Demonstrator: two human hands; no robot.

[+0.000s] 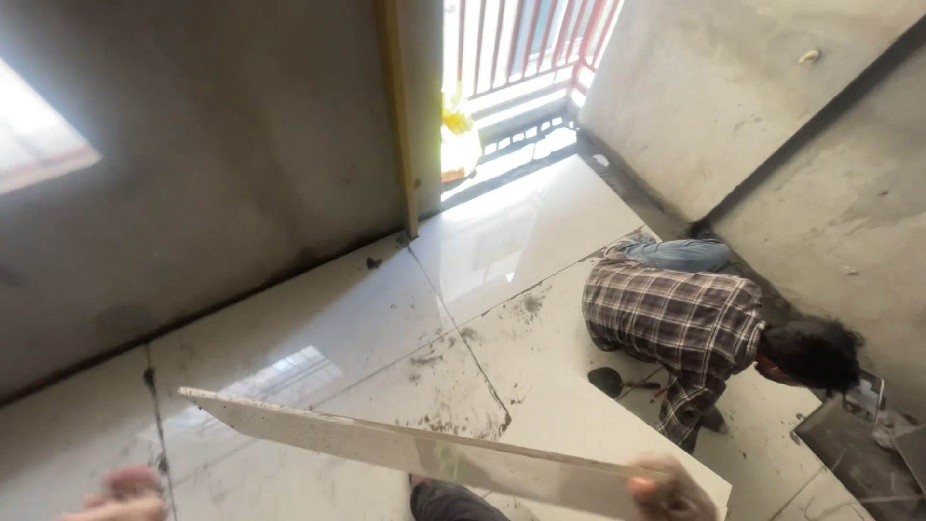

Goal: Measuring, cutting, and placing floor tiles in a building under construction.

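A long pale tile (415,449) stretches across the lower part of the head view, its whitish face turned towards me. It runs from a corner at the left down to the lower right. My right hand (670,487) grips its right end. My left hand (116,494) is blurred at the bottom left, below the tile's left corner and apart from it; whether its fingers are closed does not show. My dark trouser leg (449,504) shows under the tile.
Glossy white floor tiles (386,318) smeared with grey mortar lie below. A person in a plaid shirt (680,323) kneels at the right by the bare concrete wall (830,193), a dark trowel (610,382) beside them. A doorway with a red railing (540,43) lies ahead.
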